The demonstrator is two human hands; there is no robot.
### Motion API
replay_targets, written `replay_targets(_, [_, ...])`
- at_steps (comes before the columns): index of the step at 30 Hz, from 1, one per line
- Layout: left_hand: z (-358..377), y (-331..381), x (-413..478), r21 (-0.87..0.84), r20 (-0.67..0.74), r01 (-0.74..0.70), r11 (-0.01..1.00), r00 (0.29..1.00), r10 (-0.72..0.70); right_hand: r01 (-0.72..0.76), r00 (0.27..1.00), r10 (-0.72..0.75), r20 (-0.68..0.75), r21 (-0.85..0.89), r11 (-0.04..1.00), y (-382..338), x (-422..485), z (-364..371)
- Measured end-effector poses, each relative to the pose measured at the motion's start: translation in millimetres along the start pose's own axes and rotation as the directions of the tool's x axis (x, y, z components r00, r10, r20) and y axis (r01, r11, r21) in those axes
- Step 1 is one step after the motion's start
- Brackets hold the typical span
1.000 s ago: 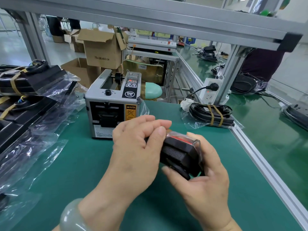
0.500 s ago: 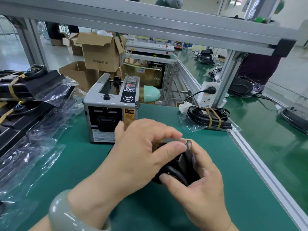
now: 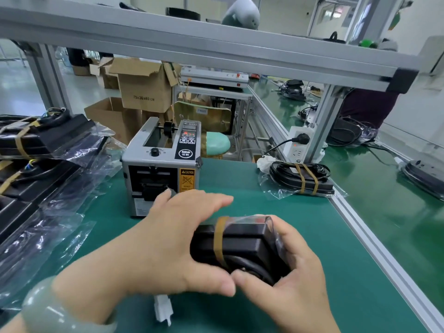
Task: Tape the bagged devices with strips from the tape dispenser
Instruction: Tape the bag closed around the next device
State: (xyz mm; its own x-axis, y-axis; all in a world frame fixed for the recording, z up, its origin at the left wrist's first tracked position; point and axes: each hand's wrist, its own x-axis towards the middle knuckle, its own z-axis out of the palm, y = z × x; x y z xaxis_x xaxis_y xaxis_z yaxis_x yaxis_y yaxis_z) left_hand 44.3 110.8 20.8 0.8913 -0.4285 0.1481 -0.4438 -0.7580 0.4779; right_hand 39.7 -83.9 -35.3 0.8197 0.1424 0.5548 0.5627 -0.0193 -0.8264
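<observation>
Left hand (image 3: 168, 241) now released, straight-fingered, before boxy tape dispenser (image 3: 161, 169); right hand (image 3: 295, 284) grip around glossy-bagged device (image 3: 242, 241)

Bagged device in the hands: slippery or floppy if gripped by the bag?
Probably slippery: the bagged device wears loose, glossy film beyond its tape strip. Its blocky black body looks rigid, so it is unlikely to flop.

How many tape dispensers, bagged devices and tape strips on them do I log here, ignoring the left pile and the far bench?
tape dispenser: 1
bagged devices: 2 (held bagged device, lying bagged device)
tape strips: 3 (one on the held, two on the lying)
Total: 6
</observation>
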Motion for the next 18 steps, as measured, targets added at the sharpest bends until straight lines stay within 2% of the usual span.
replay_targets(3, [-3.8,1.3,-4.1,0.263,0.019,0.012,0.965,1.0,-0.018,-0.032,0.999,0.033,0.042,-0.014,0.999,2.5,-1.2,-6.0])
replay_targets(7, [-8.2,0.4,-11.0,0.465,-0.034,-0.091,0.881,0.992,0.121,-0.108,0.983,0.086,0.162,0.131,0.986,-3.8,4.4,-15.6])
replay_targets(10, [-9.2,-7.8,-15.5,0.512,-0.08,-0.145,0.847,0.973,0.215,0.007,0.999,-0.013,0.038,0.146,0.989,-0.3,9.6,-30.2])
replay_targets(11, [-9.3,-12.6,-17.1,0.555,-0.074,-0.137,0.82,0.974,0.213,0.029,0.999,-0.021,-0.036,0.217,0.976,2.0,11.2,-36.1])
replay_targets(12, [-10.2,-16.7,-19.0,0.592,-0.067,-0.121,0.797,0.978,0.198,0.08,0.996,-0.058,-0.065,0.401,0.913,2.8,13.3,-40.5])
replay_targets(13, [-10.5,-20.6,-21.9,0.601,-0.066,-0.102,0.793,0.982,0.177,0.086,0.994,-0.105,-0.011,0.665,0.742,-0.5,17.5,-41.6])
replay_targets(14, [-10.5,-24.0,-24.9,0.579,-0.078,-0.089,0.811,0.983,0.164,0.066,0.998,-0.042,-0.051,0.782,0.619,-2.8,24.3,-45.4])
replay_targets(15, [-10.2,-26.0,-27.8,0.532,-0.102,-0.07,0.844,0.984,0.145,0.035,0.997,0.033,-0.067,0.811,0.584,-3.3,29.3,-50.2])
replay_targets(16, [-10.0,-26.1,-29.9,0.452,-0.144,-0.044,0.891,0.982,0.121,-0.04,0.993,0.112,-0.039,0.776,0.63,4.7,27.1,-52.3])
replay_targets(18, [-9.2,-21.5,-30.8,0.162,-0.326,0.005,0.987,0.944,0.049,-0.173,0.954,0.296,-0.052,0.708,0.684,16.0,21.0,-36.5])
